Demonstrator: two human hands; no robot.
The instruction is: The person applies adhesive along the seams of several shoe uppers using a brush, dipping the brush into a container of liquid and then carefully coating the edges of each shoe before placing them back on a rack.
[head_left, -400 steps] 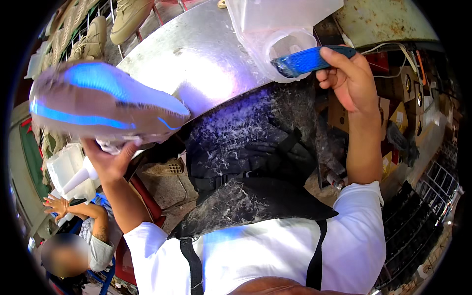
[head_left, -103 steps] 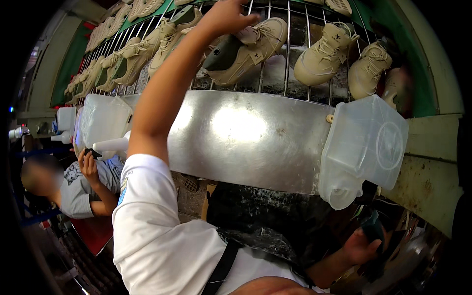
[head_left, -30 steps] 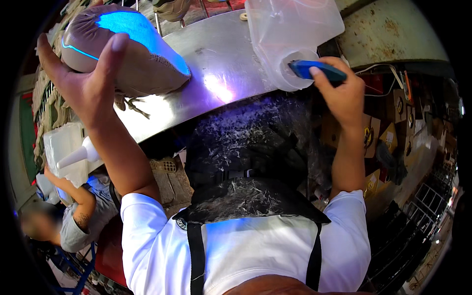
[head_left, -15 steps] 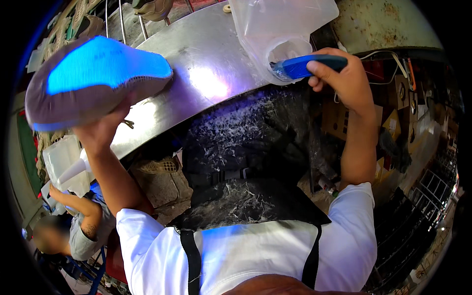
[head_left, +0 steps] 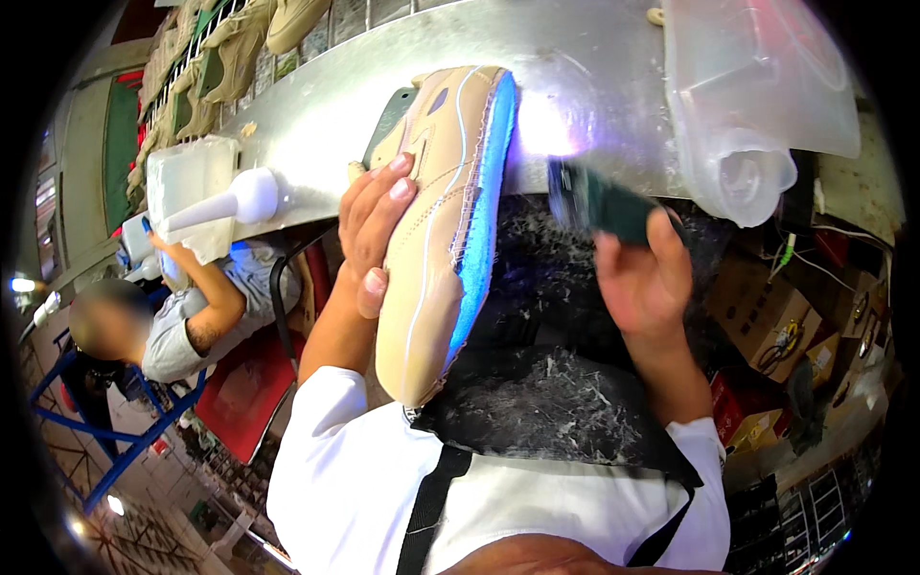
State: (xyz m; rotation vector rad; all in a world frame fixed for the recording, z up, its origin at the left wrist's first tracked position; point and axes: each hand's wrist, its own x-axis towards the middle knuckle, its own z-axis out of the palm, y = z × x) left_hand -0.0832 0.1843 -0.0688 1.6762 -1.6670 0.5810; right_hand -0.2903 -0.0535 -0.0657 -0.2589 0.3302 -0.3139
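Note:
A beige shoe upper (head_left: 422,259) on a green shoe last (head_left: 388,120) is in my left hand (head_left: 374,225), whose fingers wrap over its side. The shoe is turned on its side, toe toward me, and its bottom, glowing blue under the light, faces right. To the right of it, my right hand (head_left: 647,273) is closed on a dark-handled brush (head_left: 613,206). The brush is smeared by motion, its bristle end pointing left toward the shoe, with a gap between them. At the right stands a translucent plastic jug (head_left: 767,86) with a wide round mouth (head_left: 749,182).
Under my hands runs a curved metal bench (head_left: 326,105). At its left are a white nozzle bottle (head_left: 253,196) and a clear plastic container (head_left: 196,172). Beige shoes (head_left: 235,53) hang on a rack. Another person (head_left: 196,321) sits left, near a red chair (head_left: 249,393). Cardboard boxes (head_left: 776,316) stand right.
The shoe has turned from showing its bottom to showing its side, and has come right and nearer. The brush has left the jug's mouth and moved toward the shoe. The view has swung left.

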